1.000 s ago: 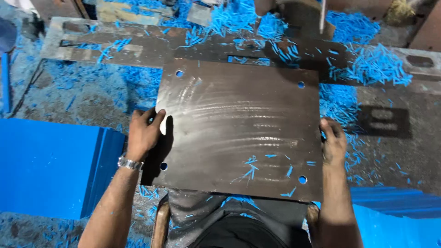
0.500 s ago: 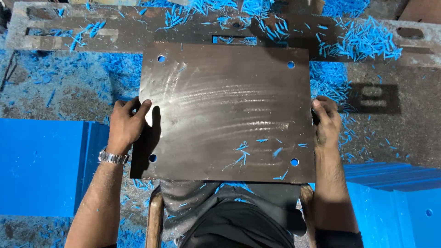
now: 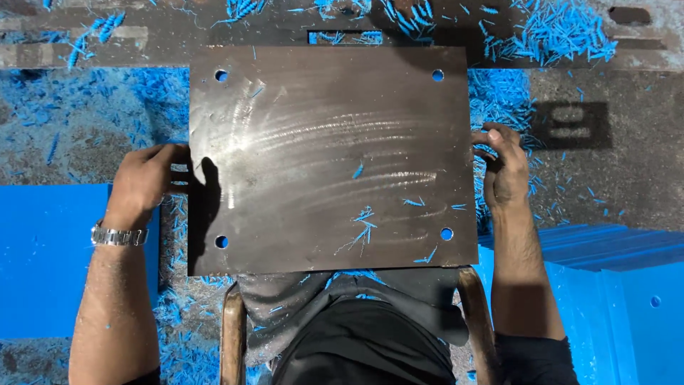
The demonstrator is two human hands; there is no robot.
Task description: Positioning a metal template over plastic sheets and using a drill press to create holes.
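A dark steel plate (image 3: 331, 160) fills the centre of the frame, held level over the person's lap by both hands. The left hand (image 3: 144, 182) grips its left edge, fingers curled around; the right hand (image 3: 504, 167) clasps the right edge. The step looks like positioning the plate, and any shift calls for both grips to move evenly. One plate, four corner holes (image 3: 221, 75). Blue shavings (image 3: 548, 32) litter the bench above; one wristwatch (image 3: 117, 235), lower left.
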